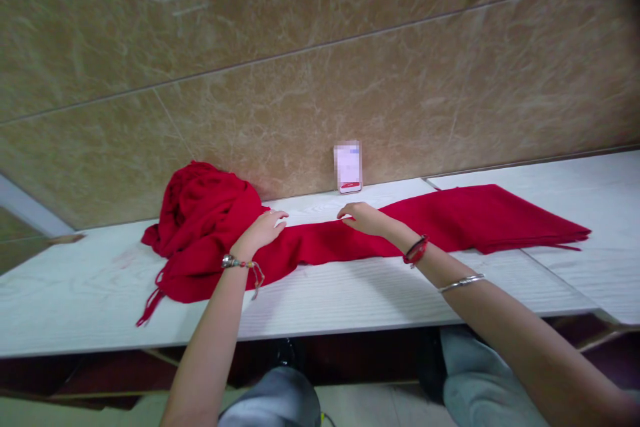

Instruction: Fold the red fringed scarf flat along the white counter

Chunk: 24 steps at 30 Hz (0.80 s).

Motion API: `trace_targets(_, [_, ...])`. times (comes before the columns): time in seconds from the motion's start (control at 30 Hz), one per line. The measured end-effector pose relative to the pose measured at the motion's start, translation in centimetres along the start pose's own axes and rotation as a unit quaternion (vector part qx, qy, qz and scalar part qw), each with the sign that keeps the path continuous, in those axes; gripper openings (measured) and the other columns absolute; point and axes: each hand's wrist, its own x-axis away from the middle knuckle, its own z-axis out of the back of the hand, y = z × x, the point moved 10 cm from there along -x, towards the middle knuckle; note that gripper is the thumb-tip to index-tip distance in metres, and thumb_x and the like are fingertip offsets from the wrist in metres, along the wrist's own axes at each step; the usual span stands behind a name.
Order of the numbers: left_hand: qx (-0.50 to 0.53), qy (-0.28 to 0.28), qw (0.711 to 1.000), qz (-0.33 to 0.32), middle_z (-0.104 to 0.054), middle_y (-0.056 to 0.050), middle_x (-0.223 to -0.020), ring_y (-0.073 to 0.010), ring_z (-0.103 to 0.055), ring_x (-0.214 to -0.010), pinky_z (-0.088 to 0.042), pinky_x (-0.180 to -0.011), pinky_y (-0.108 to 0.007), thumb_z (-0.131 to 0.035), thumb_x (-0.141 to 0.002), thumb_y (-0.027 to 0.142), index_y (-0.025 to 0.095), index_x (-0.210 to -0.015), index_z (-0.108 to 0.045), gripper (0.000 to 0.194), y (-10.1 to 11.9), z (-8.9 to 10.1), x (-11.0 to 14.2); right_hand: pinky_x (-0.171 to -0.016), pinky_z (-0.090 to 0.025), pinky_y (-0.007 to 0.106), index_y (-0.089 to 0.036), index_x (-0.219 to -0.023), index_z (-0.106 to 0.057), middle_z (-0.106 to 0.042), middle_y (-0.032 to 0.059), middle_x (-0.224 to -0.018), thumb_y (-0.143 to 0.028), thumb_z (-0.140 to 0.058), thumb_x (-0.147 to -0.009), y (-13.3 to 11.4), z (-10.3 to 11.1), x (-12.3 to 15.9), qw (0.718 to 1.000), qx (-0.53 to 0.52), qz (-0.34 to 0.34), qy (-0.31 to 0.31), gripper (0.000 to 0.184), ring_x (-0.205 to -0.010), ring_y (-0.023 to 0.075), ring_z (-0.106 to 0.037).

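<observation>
A long red scarf (465, 217) lies stretched along a white tabletop (350, 297), with a bunched heap of red fabric (200, 213) at its left end and fringe hanging toward the front edge. My left hand (261, 230) rests flat on the scarf beside the heap, fingers stretched out. My right hand (361, 217) lies on the scarf's far edge near the middle, fingers curled down onto the cloth as if pinching the edge. Both wrists wear bracelets.
A small white card or phone (348, 167) stands against the brown marble wall (320, 80) just behind my right hand. A seam (550, 270) splits the tabletop on the right. My knees in grey trousers (470, 380) show below the table's front edge.
</observation>
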Motion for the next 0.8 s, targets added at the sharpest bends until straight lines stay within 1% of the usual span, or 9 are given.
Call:
trace_targets(0.07, [-0.006, -0.012, 1.000, 0.006, -0.057, -0.013, -0.114, -0.0207, -0.051, -0.106, -0.036, -0.094, -0.031, -0.042, -0.080, 0.021, 0.011, -0.111, -0.054, 0.034, -0.5, -1.3, -1.0, -0.084, -0.042, 0.030, -0.010, -0.105, -0.060, -0.063, 0.0146, -0.105, -0.012, -0.048, -0.080, 1.2, -1.1, -0.8, 0.999, 0.017, -0.032, -0.007, 0.028, -0.098, 0.0218, -0.057])
trace_targets(0.17, [0.008, -0.039, 0.999, 0.001, -0.064, -0.009, -0.100, -0.0176, -0.059, -0.089, -0.043, -0.082, -0.027, -0.048, -0.077, 0.021, 0.013, -0.108, -0.056, 0.033, -0.6, -2.9, -1.7, -0.085, -0.041, 0.028, -0.010, -0.109, -0.058, -0.061, 0.0153, -0.107, -0.015, -0.047, -0.082, 2.5, -2.5, -1.3, 0.997, 0.043, -0.060, -0.019, 0.029, -0.099, 0.0205, -0.056])
trace_targets(0.23, [0.019, -0.040, 0.999, -0.015, -0.066, -0.007, -0.093, -0.0164, -0.059, -0.083, -0.045, -0.077, -0.026, -0.050, -0.076, 0.021, 0.014, -0.101, -0.059, 0.028, -0.2, -2.9, -1.8, -0.085, -0.040, 0.027, -0.011, -0.107, -0.058, -0.060, 0.0145, -0.105, -0.017, -0.048, -0.083, 3.0, -3.0, -1.2, 0.996, 0.053, -0.064, -0.023, 0.027, -0.099, 0.0195, -0.056])
trace_targets(0.3, [0.033, -0.039, 0.998, -0.040, -0.066, -0.007, -0.090, -0.0164, -0.058, -0.080, -0.044, -0.076, -0.026, -0.052, -0.074, 0.022, 0.014, -0.092, -0.062, 0.023, 0.4, -2.4, -1.6, -0.085, -0.040, 0.027, -0.012, -0.104, -0.059, -0.060, 0.0139, -0.103, -0.018, -0.049, -0.083, 3.2, -3.3, -0.9, 0.996, 0.056, -0.064, -0.025, 0.025, -0.097, 0.0190, -0.056])
trace_targets(0.37, [0.052, -0.064, 0.994, -0.070, -0.065, -0.005, -0.087, -0.0159, -0.057, -0.079, -0.043, -0.074, -0.025, -0.053, -0.072, 0.023, 0.014, -0.089, -0.064, 0.022, 1.1, -2.4, -1.3, -0.084, -0.040, 0.028, -0.012, -0.102, -0.060, -0.059, 0.0138, -0.101, -0.021, -0.048, -0.084, 3.2, -3.4, -0.6, 0.996, 0.064, -0.060, -0.029, 0.024, -0.095, 0.0192, -0.056])
trace_targets(0.47, [0.073, -0.135, 0.983, -0.095, -0.065, -0.004, -0.087, -0.0146, -0.056, -0.078, -0.042, -0.074, -0.023, -0.055, -0.069, 0.025, 0.015, -0.090, -0.065, 0.025, 1.9, -3.4, -0.5, -0.082, -0.040, 0.029, -0.012, -0.099, -0.061, -0.057, 0.0131, -0.098, -0.020, -0.046, -0.084, 2.6, -3.1, -0.1, 0.995, 0.083, -0.049, -0.019, 0.023, -0.092, 0.0199, -0.055])
trace_targets(0.57, [0.080, -0.184, 0.976, -0.083, -0.064, -0.002, -0.080, -0.0132, -0.054, -0.071, -0.041, -0.066, -0.021, -0.055, -0.068, 0.027, 0.016, -0.093, -0.065, 0.029, 2.5, -4.1, 0.1, -0.080, -0.039, 0.029, -0.013, -0.096, -0.061, -0.057, 0.0106, -0.094, -0.017, -0.048, -0.081, 1.7, -2.4, 0.2, 0.996, 0.083, -0.027, 0.003, 0.020, -0.089, 0.0188, -0.054])
trace_targets(0.67, [0.084, -0.203, 0.974, -0.061, -0.059, 0.001, -0.070, -0.0112, -0.049, -0.061, -0.037, -0.055, -0.019, -0.055, -0.068, 0.031, 0.017, -0.097, -0.063, 0.033, 3.0, -4.1, 0.5, -0.075, -0.040, 0.026, -0.014, -0.087, -0.062, -0.057, 0.0076, -0.085, -0.019, -0.053, -0.078, 0.7, -1.8, 0.3, 0.998, 0.053, 0.008, 0.016, 0.014, -0.081, 0.0168, -0.054])
trace_targets(0.8, [0.103, -0.191, 0.974, -0.061, -0.055, 0.003, -0.068, -0.0097, -0.045, -0.057, -0.033, -0.051, -0.018, -0.054, -0.068, 0.032, 0.018, -0.097, -0.062, 0.033, 3.9, -2.6, 0.8, -0.068, -0.040, 0.024, -0.014, -0.075, -0.061, -0.056, 0.0053, -0.080, -0.020, -0.058, -0.074, -0.2, 0.1, 0.4, 0.998, -0.009, 0.029, 0.054, 0.007, -0.072, 0.0138, -0.052])
